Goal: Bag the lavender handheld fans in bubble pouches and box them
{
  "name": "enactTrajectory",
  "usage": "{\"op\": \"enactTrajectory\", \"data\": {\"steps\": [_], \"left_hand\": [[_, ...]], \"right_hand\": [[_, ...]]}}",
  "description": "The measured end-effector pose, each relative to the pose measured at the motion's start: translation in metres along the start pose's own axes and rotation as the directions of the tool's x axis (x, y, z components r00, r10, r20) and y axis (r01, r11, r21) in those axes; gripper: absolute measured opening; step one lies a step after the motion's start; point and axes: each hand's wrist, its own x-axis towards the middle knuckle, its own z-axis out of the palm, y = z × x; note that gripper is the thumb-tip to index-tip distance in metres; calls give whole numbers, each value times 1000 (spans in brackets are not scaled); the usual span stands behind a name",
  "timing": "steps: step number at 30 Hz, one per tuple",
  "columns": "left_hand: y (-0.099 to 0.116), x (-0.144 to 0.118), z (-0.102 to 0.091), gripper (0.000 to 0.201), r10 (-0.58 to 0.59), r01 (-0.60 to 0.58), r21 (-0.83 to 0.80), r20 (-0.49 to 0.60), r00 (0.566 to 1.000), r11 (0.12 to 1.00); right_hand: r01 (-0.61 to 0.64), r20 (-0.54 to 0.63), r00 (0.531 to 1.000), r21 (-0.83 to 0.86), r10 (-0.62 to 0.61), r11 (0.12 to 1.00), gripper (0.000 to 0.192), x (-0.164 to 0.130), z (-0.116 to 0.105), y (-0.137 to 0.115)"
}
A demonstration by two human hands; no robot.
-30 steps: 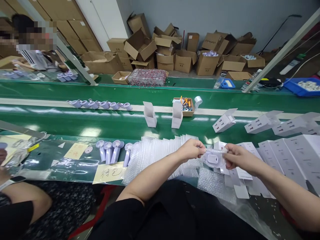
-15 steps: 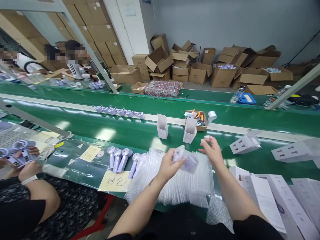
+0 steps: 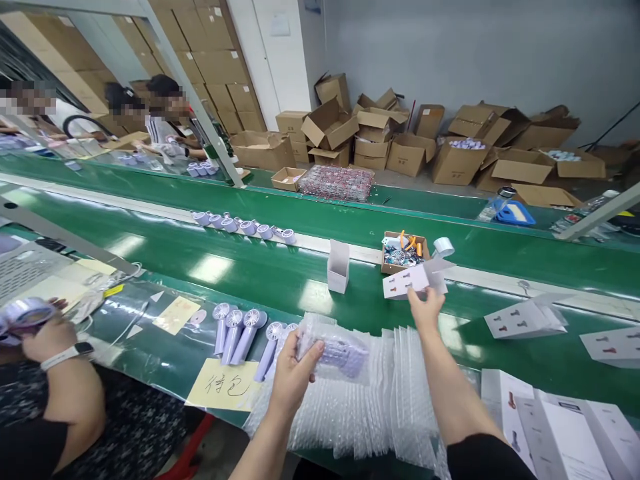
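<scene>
Left hand (image 3: 293,373) clamped on one bubble-wrapped fan (image 3: 336,353) above the bubble bags (image 3: 390,407) at the conveyor's near edge. Right hand (image 3: 425,308) grips one white carton (image 3: 414,280), tilted over the belt. One carton (image 3: 339,265) upright mid-belt; four loose fans (image 3: 243,330) near edge.

A: From my feed, four purple fans (image 3: 240,333) lie near left beside a yellow note (image 3: 223,385).
B: I see an upright white carton (image 3: 339,266) mid-belt, cardboard boxes (image 3: 410,143) piled far behind.

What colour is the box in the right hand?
White, with small dark fan pictures on the box; the head view shows it.
</scene>
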Motion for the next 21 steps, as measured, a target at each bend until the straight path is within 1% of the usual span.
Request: {"op": "enactTrajectory", "data": {"steps": [3,5,6,8,12,17,18,19,20,21], "left_hand": [[-3,8,-15,48,-50,46,-114,-28,998,992],[-4,15,-20,46,-79,73,-210,-17,997,975],[-4,17,-20,45,-86,79,-255,-16,996,964],[-2,19,-17,45,-98,85,-317,-25,995,944],[4,15,-4,48,-115,104,-343,-14,993,934],[6,7,5,48,-119,126,-315,43,992,941],[6,6,6,48,-118,126,-315,46,992,941],[6,6,7,49,-120,128,-316,47,992,940],[5,6,8,49,-124,133,-317,48,991,939],[4,7,9,49,-130,140,-314,50,990,939]], "right_hand": [[-34,144,989,191,6,981,55,2,-51,-19],[-64,221,975,282,0,957,52,-4,-80,-33],[-81,248,969,314,0,946,50,-8,-92,-40],[-123,300,954,371,7,920,44,-16,-108,-51],[-216,388,921,441,32,871,39,-26,-123,-64],[-231,425,905,452,20,861,36,-27,-132,-63],[-219,432,902,433,11,875,37,-26,-133,-61],[-176,422,907,382,-2,907,38,-23,-133,-59],[-107,387,922,302,-19,947,40,-20,-131,-55],[-27,328,944,200,-41,979,43,-15,-127,-50]]}}
